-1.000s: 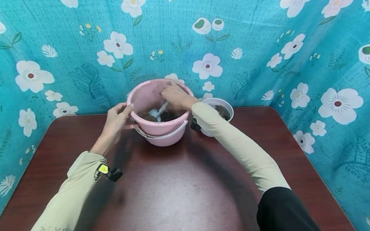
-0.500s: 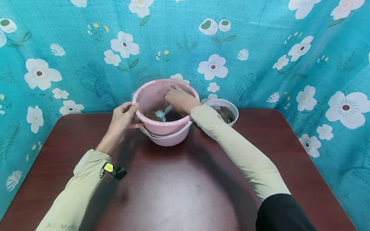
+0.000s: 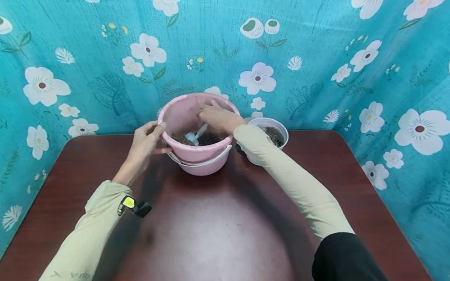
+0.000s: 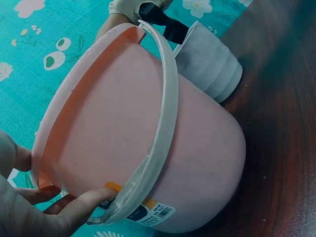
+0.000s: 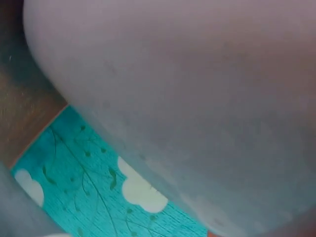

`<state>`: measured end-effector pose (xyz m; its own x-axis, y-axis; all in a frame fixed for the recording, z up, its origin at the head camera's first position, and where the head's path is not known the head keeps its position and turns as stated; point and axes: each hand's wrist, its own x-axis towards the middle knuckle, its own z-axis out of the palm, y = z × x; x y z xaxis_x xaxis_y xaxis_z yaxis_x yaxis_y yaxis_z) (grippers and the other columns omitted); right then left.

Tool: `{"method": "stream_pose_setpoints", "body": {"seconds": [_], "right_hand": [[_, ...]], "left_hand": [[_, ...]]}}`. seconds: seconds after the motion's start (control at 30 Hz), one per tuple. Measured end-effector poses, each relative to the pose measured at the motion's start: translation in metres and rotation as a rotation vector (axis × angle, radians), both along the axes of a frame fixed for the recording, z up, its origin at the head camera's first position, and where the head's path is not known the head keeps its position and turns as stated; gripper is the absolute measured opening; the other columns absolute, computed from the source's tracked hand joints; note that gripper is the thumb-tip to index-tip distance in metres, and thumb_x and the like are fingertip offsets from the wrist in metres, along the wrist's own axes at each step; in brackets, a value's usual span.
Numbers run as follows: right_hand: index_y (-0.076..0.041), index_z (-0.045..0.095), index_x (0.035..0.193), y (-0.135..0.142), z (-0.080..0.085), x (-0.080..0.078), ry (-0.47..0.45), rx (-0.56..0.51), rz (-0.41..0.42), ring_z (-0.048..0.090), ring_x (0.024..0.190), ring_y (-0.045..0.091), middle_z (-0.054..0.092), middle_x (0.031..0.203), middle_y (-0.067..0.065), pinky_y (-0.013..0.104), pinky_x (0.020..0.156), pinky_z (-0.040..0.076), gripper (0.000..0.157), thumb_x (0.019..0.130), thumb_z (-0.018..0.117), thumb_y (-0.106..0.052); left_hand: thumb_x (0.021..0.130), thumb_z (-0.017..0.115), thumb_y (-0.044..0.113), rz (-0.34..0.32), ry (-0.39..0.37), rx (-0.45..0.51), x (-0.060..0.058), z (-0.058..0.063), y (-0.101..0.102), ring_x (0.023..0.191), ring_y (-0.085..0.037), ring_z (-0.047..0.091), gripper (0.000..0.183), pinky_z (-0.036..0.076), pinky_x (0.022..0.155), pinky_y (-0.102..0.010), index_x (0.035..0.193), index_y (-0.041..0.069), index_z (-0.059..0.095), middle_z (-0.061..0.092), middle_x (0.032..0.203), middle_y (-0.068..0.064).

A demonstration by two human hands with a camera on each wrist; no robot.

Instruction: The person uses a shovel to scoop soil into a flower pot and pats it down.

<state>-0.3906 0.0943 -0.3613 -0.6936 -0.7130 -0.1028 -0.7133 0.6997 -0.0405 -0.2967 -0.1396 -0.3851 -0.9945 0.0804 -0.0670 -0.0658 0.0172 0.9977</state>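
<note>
A pink bucket stands at the back of the table with dark soil inside it. My left hand grips its left rim, thumb on top; in the left wrist view, fingers touch the wall and the white handle beside a label. My right hand reaches over the right rim into the bucket and holds the handle of a small pale-blue shovel, its blade on the soil. The right fingertips are mostly hidden. The bucket's wall fills most of the right wrist view.
A white pot with soil and dry bits stands just right of the bucket, partly behind my right forearm. A blue flowered curtain hangs right behind the table.
The head view has shifted slightly. Both hands keep nearly the same places on and in the bucket, and the shovel stays at the soil with little visible movement.
</note>
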Motion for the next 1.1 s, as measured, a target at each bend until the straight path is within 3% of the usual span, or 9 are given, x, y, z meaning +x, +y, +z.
{"method": "stream_pose_setpoints", "body": {"seconds": [0.17,0.43,0.57,0.8,0.93,1.1], "right_hand": [[-0.009,0.077,0.114,0.004,-0.001,0.000,-0.074,-0.025,-0.018,0.058,0.126,0.027,0.071,0.119,0.008,0.049,0.125,0.030,0.017,0.098,0.074,-0.014],[-0.010,0.080,0.111,0.003,0.000,0.001,-0.096,-0.037,-0.017,0.058,0.123,0.027,0.071,0.116,0.007,0.050,0.120,0.033,0.019,0.093,0.080,-0.012],[-0.011,0.081,0.109,0.005,-0.001,0.002,-0.075,-0.020,0.003,0.058,0.122,0.027,0.070,0.116,0.007,0.049,0.120,0.033,0.018,0.092,0.081,-0.013],[-0.009,0.080,0.105,0.007,0.006,-0.004,-0.049,-0.097,0.045,0.055,0.117,0.027,0.073,0.109,0.006,0.045,0.110,0.036,0.011,0.095,0.077,-0.014],[-0.008,0.079,0.110,0.015,0.010,-0.005,-0.073,-0.111,0.023,0.057,0.122,0.028,0.072,0.116,0.008,0.042,0.117,0.037,0.015,0.095,0.078,-0.013],[-0.007,0.081,0.110,0.026,0.016,-0.003,-0.105,-0.161,0.056,0.062,0.124,0.029,0.077,0.112,0.008,0.041,0.130,0.026,0.017,0.093,0.079,-0.009]], "left_hand": [[0.111,0.051,0.026,-0.011,-0.002,-0.012,0.003,0.002,0.002,0.099,-0.014,0.058,0.053,0.069,0.083,-0.039,0.151,-0.009,0.044,0.051,0.122,-0.016],[0.110,0.052,0.027,0.008,0.006,-0.005,0.007,0.000,0.003,0.095,-0.010,0.058,0.053,0.069,0.079,-0.033,0.150,-0.008,0.046,0.051,0.115,-0.015],[0.110,0.051,0.026,0.005,-0.005,-0.004,0.008,-0.001,0.005,0.095,-0.010,0.058,0.053,0.069,0.081,-0.034,0.150,-0.008,0.047,0.051,0.114,-0.014],[0.110,0.051,0.027,0.008,0.013,-0.002,0.003,0.005,0.003,0.095,-0.010,0.059,0.053,0.069,0.080,-0.034,0.150,-0.008,0.046,0.053,0.111,-0.010],[0.110,0.051,0.028,0.000,0.010,-0.015,0.001,0.006,0.002,0.091,-0.008,0.060,0.054,0.069,0.081,-0.035,0.150,-0.009,0.045,0.052,0.107,-0.007],[0.111,0.050,0.025,0.008,-0.008,-0.012,0.003,0.005,0.003,0.095,-0.012,0.057,0.053,0.069,0.080,-0.034,0.152,-0.007,0.045,0.051,0.113,-0.010]]}}
